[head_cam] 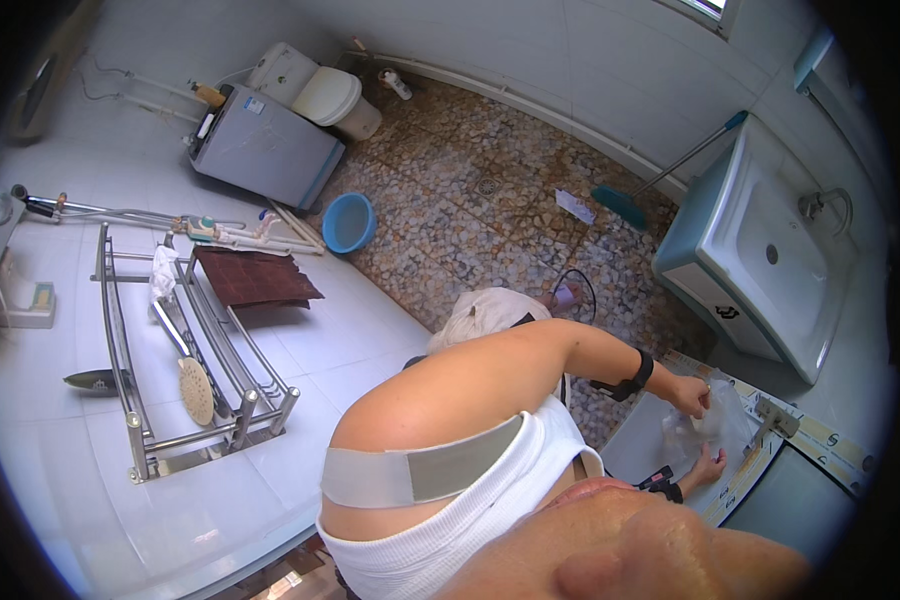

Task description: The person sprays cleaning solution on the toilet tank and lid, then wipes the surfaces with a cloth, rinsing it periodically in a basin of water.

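Observation:
My left hand (691, 396) pinches the upper part of a clear plastic bag (682, 435), its fingertips closed together. My right hand (709, 466) is lower, palm turned up, with thumb and fingertips at the bag's bottom edge; whether it grips the plastic is not clear. Beside the bag is a metal door handle (776, 418) on a door whose frame (817, 442) carries printed protective film. The bag partly covers the pale door panel (634, 427). A dark band circles each wrist.
A washbasin cabinet (720, 292) stands just beyond the door. A broom (619, 206) leans near it, by a paper scrap (574, 206) on the pebble-pattern floor. Farther off are a blue basin (349, 223), a grey washing machine (262, 150) and a toilet (330, 97). A metal towel rack (187, 442) juts from the wall.

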The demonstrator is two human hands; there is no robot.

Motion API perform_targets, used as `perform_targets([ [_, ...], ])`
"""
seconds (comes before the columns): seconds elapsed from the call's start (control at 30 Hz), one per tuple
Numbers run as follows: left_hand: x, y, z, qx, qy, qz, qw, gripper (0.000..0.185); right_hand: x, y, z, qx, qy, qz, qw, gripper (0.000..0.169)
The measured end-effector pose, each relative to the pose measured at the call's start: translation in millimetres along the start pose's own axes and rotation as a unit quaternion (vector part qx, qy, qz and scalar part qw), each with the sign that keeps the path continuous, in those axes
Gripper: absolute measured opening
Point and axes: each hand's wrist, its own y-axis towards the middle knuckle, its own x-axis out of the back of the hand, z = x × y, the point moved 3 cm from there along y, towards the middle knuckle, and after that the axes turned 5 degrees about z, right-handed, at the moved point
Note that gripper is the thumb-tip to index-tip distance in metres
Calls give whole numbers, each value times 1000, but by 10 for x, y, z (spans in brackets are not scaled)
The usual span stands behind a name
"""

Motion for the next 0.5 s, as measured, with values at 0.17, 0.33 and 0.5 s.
perform_targets([
  [0.17, 179, -191, -55, -13, 12, -10, 1000, 38, 269, -191, 306, -141, -31, 30, 989, 35],
  [0.33, 343, -224, -280, -55, 42, 6, 998, 34, 210, -205, -32, -170, 324, 47, 930, 20],
  [0.5, 628, -368, -52, -45, 20, -18, 999, 31, 214, -481, 681, -126, 248, 16, 960, 15],
])
